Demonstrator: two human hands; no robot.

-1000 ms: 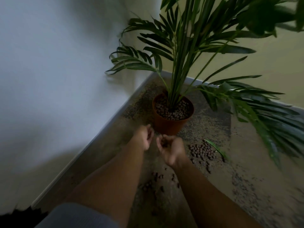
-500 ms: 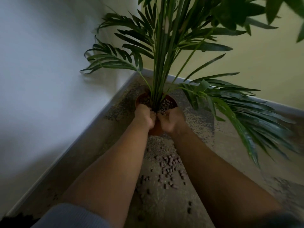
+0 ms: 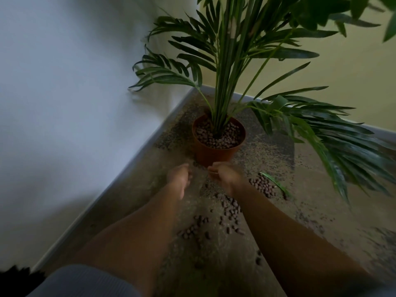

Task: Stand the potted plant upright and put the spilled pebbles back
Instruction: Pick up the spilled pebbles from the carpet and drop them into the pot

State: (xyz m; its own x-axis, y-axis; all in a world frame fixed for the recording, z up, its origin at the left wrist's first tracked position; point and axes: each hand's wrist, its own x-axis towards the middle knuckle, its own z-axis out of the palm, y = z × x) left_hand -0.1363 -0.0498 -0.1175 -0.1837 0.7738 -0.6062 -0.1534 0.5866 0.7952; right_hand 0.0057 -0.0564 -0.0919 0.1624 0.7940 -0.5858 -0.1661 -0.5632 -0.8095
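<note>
The palm plant (image 3: 222, 93) stands upright in a terracotta pot (image 3: 216, 156) in the corner of the room, and brown pebbles (image 3: 227, 139) fill the pot's top. Spilled pebbles lie on the speckled floor in a heap (image 3: 263, 186) to the right of my right hand and in scattered clusters (image 3: 230, 211) between my forearms. My left hand (image 3: 179, 179) and my right hand (image 3: 225, 176) hover just in front of the pot, a little apart from each other. Both are blurred with curled fingers. I cannot see whether they hold anything.
A white wall (image 3: 64, 103) runs along the left and a yellow wall (image 3: 353, 82) along the back right, with a baseboard at each. Long fronds (image 3: 342, 142) hang low over the floor on the right. A fallen green leaf (image 3: 276, 184) lies beside the pebble heap.
Half a second ago both hands were at the pot's rim over the pebbles. They have drawn back toward me and now sit in front of the pot.
</note>
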